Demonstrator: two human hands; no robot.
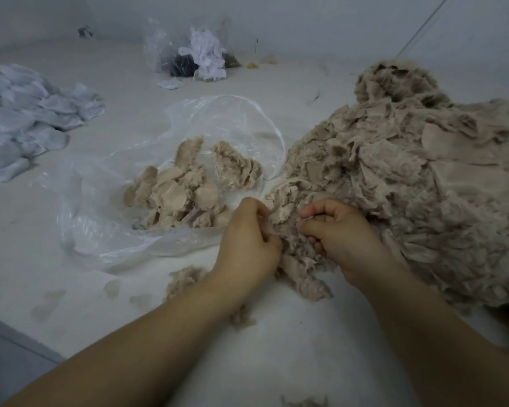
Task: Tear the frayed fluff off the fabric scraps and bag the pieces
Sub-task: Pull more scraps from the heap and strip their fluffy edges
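A big heap of beige fabric scraps (417, 177) with frayed fluffy edges fills the right side of the white table. At its near left edge, my left hand (247, 245) and my right hand (341, 239) both grip one clump of scraps (291, 230), fingers curled into the fabric. A clear plastic bag (106, 224) lies open to the left of the hands, with several trimmed beige pieces (185, 189) inside it. Loose tufts of torn fluff (182, 279) lie on the table by my left wrist.
A pile of pale blue-white scraps (27, 118) lies at the far left. A second clear bag (194, 51) with white and dark scraps stands at the back by the wall. The table's edge (21, 336) runs across the lower left corner.
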